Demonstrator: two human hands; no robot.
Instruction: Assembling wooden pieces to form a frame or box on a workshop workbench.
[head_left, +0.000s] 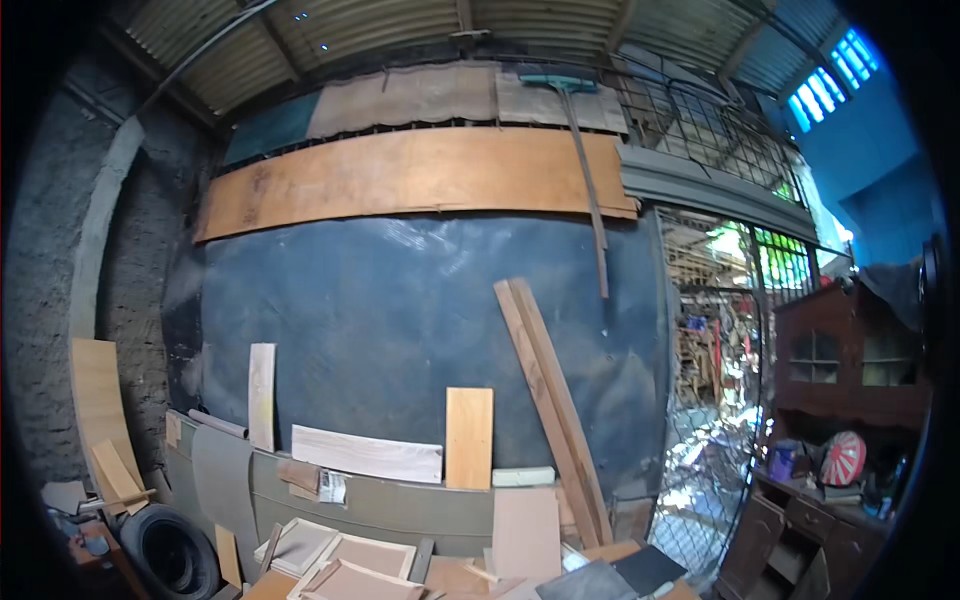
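Observation:
Neither my left hand nor my right hand shows in the head view. Closest to me, at the lower edge, lie several wood-framed panels [362, 557], stacked and overlapping. Right of them are a dark grey flat sheet [585, 582] and a black sheet [648, 570]. A pinkish-brown board [526, 532] stands upright behind these. Two long brown timbers [555, 410] lean against the dark blue wall [400, 300]. A short yellowish board [469, 437] and a pale long board [366, 453] rest along a ledge on that wall.
A black tyre [170, 552] sits at the lower left, near leaning planks [100, 400]. At the right stand a wire-mesh gate [700, 490] and a dark wooden cabinet [845, 350] with an open lower compartment. A long-handled tool with a green head [558, 84] hangs high up.

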